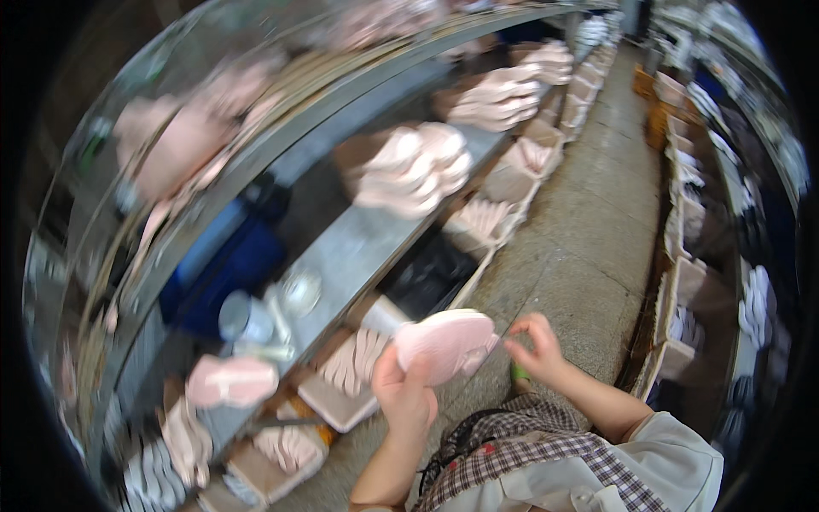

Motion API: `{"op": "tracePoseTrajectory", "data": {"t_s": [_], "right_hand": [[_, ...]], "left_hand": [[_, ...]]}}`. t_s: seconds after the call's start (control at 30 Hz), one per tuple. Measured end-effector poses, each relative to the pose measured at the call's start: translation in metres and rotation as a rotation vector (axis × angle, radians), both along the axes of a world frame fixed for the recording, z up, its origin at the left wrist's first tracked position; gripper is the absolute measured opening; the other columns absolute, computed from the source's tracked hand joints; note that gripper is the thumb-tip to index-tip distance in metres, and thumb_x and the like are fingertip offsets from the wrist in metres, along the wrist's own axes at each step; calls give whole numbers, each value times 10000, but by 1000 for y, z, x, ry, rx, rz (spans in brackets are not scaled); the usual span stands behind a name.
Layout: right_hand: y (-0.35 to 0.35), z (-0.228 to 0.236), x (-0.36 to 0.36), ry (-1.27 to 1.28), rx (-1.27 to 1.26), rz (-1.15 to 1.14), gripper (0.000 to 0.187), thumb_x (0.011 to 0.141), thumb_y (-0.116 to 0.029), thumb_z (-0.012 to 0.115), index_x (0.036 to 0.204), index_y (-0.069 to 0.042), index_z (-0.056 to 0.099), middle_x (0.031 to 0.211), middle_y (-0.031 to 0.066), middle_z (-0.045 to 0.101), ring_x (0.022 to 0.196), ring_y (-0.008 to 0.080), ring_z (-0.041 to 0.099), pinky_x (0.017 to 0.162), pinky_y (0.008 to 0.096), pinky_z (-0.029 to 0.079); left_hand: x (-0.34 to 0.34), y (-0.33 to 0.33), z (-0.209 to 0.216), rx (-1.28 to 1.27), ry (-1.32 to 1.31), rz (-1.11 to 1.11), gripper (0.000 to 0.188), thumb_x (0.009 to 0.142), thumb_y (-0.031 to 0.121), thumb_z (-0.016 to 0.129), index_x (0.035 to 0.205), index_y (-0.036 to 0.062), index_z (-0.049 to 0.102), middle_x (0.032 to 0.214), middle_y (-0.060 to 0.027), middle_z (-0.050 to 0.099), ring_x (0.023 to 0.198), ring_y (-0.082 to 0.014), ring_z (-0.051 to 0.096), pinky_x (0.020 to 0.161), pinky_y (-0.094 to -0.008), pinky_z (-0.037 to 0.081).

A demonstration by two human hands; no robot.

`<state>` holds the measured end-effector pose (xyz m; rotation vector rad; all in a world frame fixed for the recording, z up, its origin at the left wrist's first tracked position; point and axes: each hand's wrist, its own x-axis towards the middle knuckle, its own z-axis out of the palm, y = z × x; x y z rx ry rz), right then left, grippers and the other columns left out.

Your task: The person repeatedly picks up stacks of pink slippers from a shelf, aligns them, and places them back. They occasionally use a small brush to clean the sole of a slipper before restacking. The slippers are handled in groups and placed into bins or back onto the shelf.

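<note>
My left hand (pixel 404 396) grips a pale pink shoe sole (pixel 448 343), its thumb lying on the flat face. The sole is held up over the walkway, tilted, with a lighter rim along its upper edge. At its right end, my right hand (pixel 537 348) is raised with thumb and finger pinched together. Whatever lies between those fingertips, if anything, is too small to make out. Left of my hands, another pink sole (pixel 232 381) with a pale mark rests on the metal bench (pixel 341 249). Stacked pink soles (pixel 414 171) stand farther along it.
A whitish jar (pixel 246 317) and a clear round dish (pixel 300 292) sit on the bench. Open boxes of pink soles (pixel 354 363) line its near edge; one bin (pixel 431 273) has a black liner. More boxes (pixel 682 286) border the concrete walkway (pixel 572 230) on the right. An upper shelf (pixel 316 90) runs overhead.
</note>
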<state>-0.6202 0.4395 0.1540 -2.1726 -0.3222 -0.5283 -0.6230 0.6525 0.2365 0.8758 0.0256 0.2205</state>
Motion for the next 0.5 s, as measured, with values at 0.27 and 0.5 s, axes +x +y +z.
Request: {"op": "tracePoseTrajectory", "data": {"t_s": [0.27, 0.5], "right_hand": [[-135, -24, 16, -222, -318, -271, 836, 551, -238, 829, 1230, -128, 355, 1209, 174, 411, 1112, 387, 453, 859, 495, 410], [-313, 0, 52, -130, -2, -371, 516, 684, -96, 700, 1162, -46, 515, 1109, 205, 572, 961, 287, 615, 760, 396, 534]], "left_hand": [[90, -205, 0, -181, 210, -271, 359, 840, -55, 513, 1175, 39, 422, 1117, -114, 546, 1038, -233, 557, 916, -389, 464], [151, -359, 0, -131, -120, -645, 388, 881, 92, 577, 1224, 45, 403, 1182, -75, 486, 1041, -163, 488, 828, -322, 448]]}}
